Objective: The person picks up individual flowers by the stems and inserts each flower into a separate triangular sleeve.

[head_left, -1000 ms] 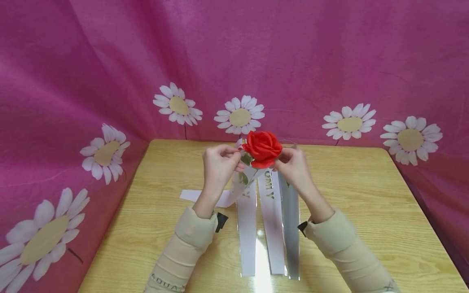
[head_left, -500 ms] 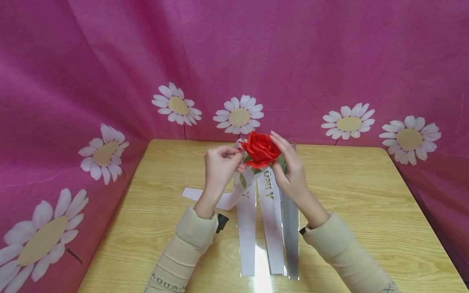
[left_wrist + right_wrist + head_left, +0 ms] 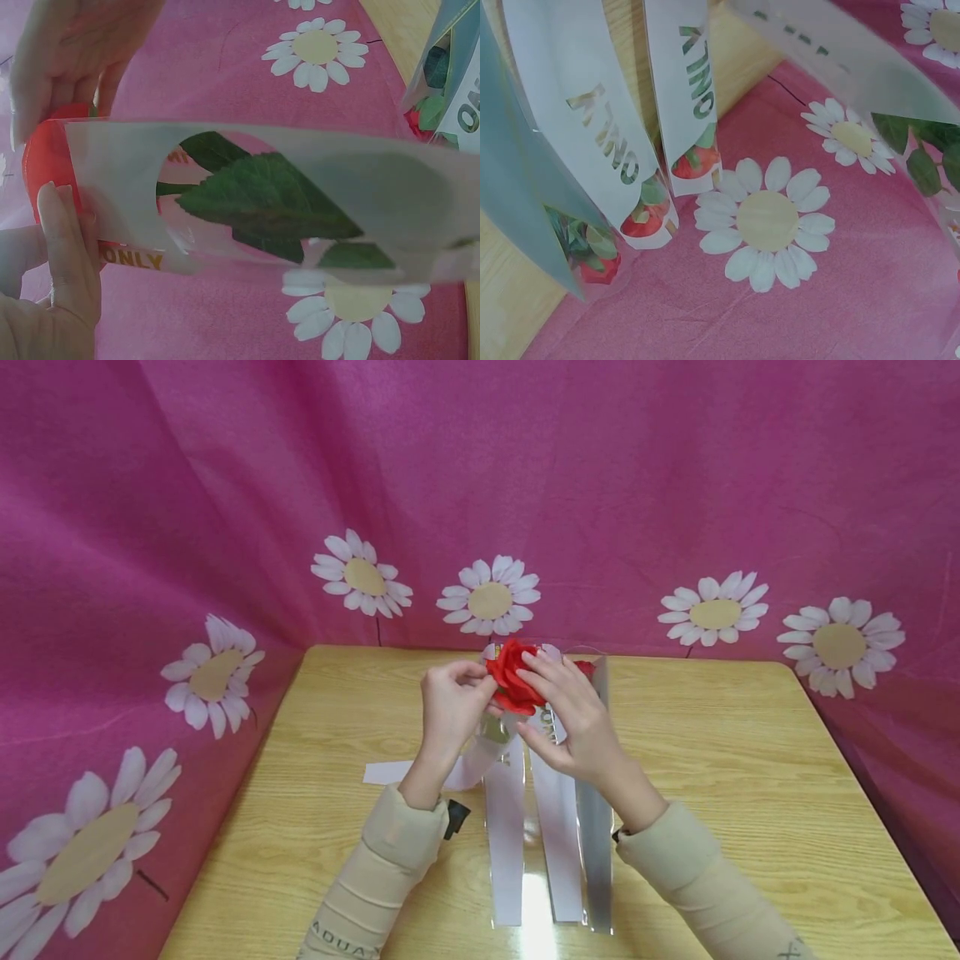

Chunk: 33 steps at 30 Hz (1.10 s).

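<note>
A red rose [image 3: 512,681] stands at the mouth of a flower sleeve [image 3: 112,176], white with a clear round window. Green leaves [image 3: 262,195] show through that window in the left wrist view. My left hand [image 3: 453,703] pinches the sleeve's edge beside the bloom with thumb and fingers. My right hand [image 3: 581,722] reaches in from the other side, fingers spread and lying against the petals, thumb held apart below. In the left wrist view the right hand's fingers [image 3: 79,67] cover part of the bloom. The stem's lower end is hidden.
Two white sleeved roses marked ONLY, the left sleeve [image 3: 506,860] and the right sleeve [image 3: 557,852], lie lengthwise on the wooden table [image 3: 750,777]. A grey sleeved rose [image 3: 597,860] lies at their right. A pink daisy-printed cloth [image 3: 600,485] hangs around the table.
My right hand has let go of the sleeve's right edge and moved left over the rose, its fingers opening out. The bloom has shifted left and slightly lower. My left hand keeps its pinch.
</note>
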### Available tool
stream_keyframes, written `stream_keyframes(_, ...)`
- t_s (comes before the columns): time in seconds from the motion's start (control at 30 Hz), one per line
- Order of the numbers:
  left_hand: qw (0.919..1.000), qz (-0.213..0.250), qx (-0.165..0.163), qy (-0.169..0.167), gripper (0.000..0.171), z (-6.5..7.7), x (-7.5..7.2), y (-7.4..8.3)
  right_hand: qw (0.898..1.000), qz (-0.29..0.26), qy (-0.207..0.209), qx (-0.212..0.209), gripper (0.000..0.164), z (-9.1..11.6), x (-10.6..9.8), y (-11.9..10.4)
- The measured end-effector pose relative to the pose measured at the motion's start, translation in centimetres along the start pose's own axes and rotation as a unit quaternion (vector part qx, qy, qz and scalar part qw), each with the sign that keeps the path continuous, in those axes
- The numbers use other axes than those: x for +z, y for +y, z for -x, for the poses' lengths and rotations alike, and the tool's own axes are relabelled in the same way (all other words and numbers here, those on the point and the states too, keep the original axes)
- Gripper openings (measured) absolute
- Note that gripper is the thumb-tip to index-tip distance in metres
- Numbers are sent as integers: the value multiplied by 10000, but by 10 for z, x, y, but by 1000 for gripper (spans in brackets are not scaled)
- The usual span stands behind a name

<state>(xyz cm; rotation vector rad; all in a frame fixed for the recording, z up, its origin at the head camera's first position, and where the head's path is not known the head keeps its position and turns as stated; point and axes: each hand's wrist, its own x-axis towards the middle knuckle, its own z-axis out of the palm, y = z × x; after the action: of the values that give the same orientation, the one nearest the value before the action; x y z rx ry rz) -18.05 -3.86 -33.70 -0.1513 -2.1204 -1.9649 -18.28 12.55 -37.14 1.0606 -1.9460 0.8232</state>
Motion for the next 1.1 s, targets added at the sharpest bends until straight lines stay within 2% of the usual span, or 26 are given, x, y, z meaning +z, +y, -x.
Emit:
stream_keyframes(0.2,9999,71,-116,-86,13,2,-1,1,9998,-208,-54,21,55,3,3,0)
stream_keyframes(0.53,9998,68,23,-158,14,4,-2,3,9990,-448,76,-2,50,6,7,-1)
stream_keyframes(0.83,9998,145,-16,-132,12,5,-1,5,9982,-537,163,193,45,11,11,0)
stream_keyframes(1.1,9997,127,92,-162,12,6,1,2,9925,-1078,116,558,38,15,13,-1)
